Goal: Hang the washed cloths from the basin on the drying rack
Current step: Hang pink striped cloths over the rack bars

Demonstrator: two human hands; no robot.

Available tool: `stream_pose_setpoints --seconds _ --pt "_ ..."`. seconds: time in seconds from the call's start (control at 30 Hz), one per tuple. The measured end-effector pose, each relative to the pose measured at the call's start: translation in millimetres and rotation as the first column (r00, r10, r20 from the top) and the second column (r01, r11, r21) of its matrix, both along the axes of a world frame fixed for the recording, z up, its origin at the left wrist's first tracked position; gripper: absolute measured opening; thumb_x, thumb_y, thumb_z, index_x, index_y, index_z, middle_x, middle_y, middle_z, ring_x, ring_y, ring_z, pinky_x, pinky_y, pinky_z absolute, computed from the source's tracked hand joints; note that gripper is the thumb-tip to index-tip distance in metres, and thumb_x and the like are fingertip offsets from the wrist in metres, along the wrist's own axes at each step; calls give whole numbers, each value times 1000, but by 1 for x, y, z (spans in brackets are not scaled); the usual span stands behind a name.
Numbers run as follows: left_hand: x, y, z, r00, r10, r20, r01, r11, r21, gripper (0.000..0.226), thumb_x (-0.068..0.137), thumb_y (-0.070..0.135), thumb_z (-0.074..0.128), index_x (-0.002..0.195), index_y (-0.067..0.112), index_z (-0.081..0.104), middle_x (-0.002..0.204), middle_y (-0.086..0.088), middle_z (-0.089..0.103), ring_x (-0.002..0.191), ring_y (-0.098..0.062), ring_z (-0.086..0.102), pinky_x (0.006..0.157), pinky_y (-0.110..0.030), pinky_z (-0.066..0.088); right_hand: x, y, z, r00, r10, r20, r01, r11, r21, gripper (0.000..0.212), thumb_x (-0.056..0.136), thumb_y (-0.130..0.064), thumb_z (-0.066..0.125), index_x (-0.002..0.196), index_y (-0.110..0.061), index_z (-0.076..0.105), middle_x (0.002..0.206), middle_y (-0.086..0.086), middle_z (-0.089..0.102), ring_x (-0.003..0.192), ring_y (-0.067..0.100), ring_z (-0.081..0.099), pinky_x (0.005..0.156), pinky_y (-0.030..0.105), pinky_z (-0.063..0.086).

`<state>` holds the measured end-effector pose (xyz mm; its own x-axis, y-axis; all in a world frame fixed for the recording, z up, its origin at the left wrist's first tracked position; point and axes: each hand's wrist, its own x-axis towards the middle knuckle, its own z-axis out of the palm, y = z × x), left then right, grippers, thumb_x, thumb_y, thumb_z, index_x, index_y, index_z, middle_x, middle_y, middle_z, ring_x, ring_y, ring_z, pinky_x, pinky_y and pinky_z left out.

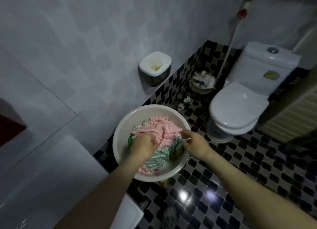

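A pale tiled wall (68, 48) fills the frame from 8 to 1 o'clock. A glossy black-and-grey checked floor (240, 168) takes the 3 to 6 o'clock part and shows two light glints near 6 o'clock. Both bare forearms reach in from 5 and 7 o'clock and converge on the middle. A white toilet (238, 108) with its lid down stands at 2 o'clock of the basin (127, 124). The basin is round and white and sits low beside the wall, just below the frame's centre.

The washed cloths lie bunched inside it. A pink cloth (164, 129) lies on top, and a green cloth (157, 157) shows beneath it toward 5 o'clock. The heap is crumpled, so no clear long axis shows, and its bulk runs roughly from 12 to 7 o'clock across the basin.

The left hand (144, 147) is knuckles up at the basin's centre, its grip closed with fingers curled into the pink cloth. The right hand (194, 143) is at the 3 o'clock rim, thumb and fingertips pinching that cloth's edge.

A white-topped tissue box (155, 64) hangs on the wall at 12 o'clock. A full waste bin (203, 82) stands beside the toilet.
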<state>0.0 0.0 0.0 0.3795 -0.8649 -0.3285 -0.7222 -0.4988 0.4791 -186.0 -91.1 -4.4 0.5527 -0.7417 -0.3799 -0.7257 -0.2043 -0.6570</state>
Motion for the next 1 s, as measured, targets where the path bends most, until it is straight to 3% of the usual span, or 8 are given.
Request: stream_pose_setpoints --seconds 0.33,0.5,0.6,0.7,0.77,0.87,0.93,1.0 --pt "8 -12 -60 973 157 -171 -146 986 74 12 82 15 71 93 17 75 94 -2 74 90 -19 66 73 -19 48 54 -11 -52 971 -237 46 239 970 -51 47 91 -20 59 131 -26 36 107 6 65 92 28 63 78 42 53" --pt "37 -10 -46 737 348 -580 -468 881 -66 30 86 3 60 67 25 67 70 6 68 66 -17 59 62 -25 45 62 -21 -63 941 -338 19 338 938 -78 29 92 -19 62 121 -22 63 113 1 71 100 22 65 90 35 52" --pt "49 -9 -28 647 360 -672 -555 827 -91 42 96 0 44 71 28 63 62 -11 48 53 -19 42 52 -27 33 63 -24 -64 933 -357 39 360 928 -97 14 93 -16 59 100 -19 71 100 1 72 87 21 65 80 31 53" --pt "54 -13 -15 466 326 -823 -643 764 -62 37 99 0 39 82 23 63 73 -4 67 67 -15 64 58 -25 47 65 -26 -64 936 -333 117 346 931 -117 16 93 -14 52 82 -15 63 88 4 65 81 22 61 75 37 53" --pt "52 -16 -2 346 314 -884 -686 727 -10 33 99 2 38 86 19 63 79 -3 70 74 -16 67 64 -28 51 67 -27 -50 859 -462 218 444 887 128 15 95 -11 46 83 -10 55 78 5 60 75 23 61 68 36 53" --pt "48 -18 6 164 359 -919 -749 652 121 31 100 5 36 94 17 63 91 -8 70 82 -21 67 69 -31 52 65 -29 -22 487 -837 249 409 470 782 10 98 -6 45 92 -7 53 73 8 62 57 16 64 50 27 54" --pt "47 -17 6 52 373 -926 -765 611 203 31 100 8 37 100 19 67 100 -10 71 90 -25 68 73 -36 54 61 -29 -8 360 -916 177 245 276 930 10 98 -8 47 98 -7 57 80 10 65 59 15 64 48 25 55" --pt "43 -19 13 -17 327 -945 -731 641 235 28 99 12 42 115 17 65 115 -13 67 95 -24 70 75 -38 57 58 -24 -1 381 -910 162 202 253 946 11 98 -8 47 101 -10 58 84 11 65 59 15 62 44 24 54"
